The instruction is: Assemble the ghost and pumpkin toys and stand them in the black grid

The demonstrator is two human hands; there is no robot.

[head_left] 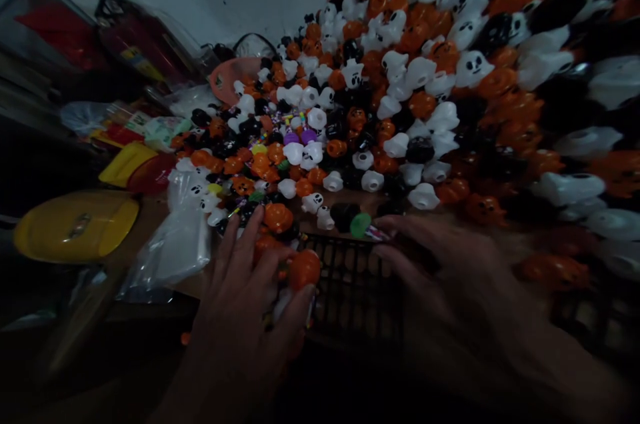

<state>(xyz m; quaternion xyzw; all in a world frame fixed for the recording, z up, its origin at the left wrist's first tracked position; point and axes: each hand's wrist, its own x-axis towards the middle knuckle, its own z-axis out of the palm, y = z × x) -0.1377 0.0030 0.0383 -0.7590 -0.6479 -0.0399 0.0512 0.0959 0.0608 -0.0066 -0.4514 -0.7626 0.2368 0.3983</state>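
Between the thumb and index finger of my left hand sits a shiny orange pumpkin-shaped piece. The other fingers of that hand stretch forward over more pumpkin pieces. My right hand pinches a small tube with a green round cap and multicoloured contents; the fingers partly hide its far end. Both hands are over a dark slatted tray. Beyond them lie white ghost-faced pieces, along with orange and black ones.
A large heap of hollow ghost, pumpkin and black pieces rises at the back and right. On the left are clear plastic bags, a yellow rounded object and a red fire extinguisher. An orange basin stands behind the heap.
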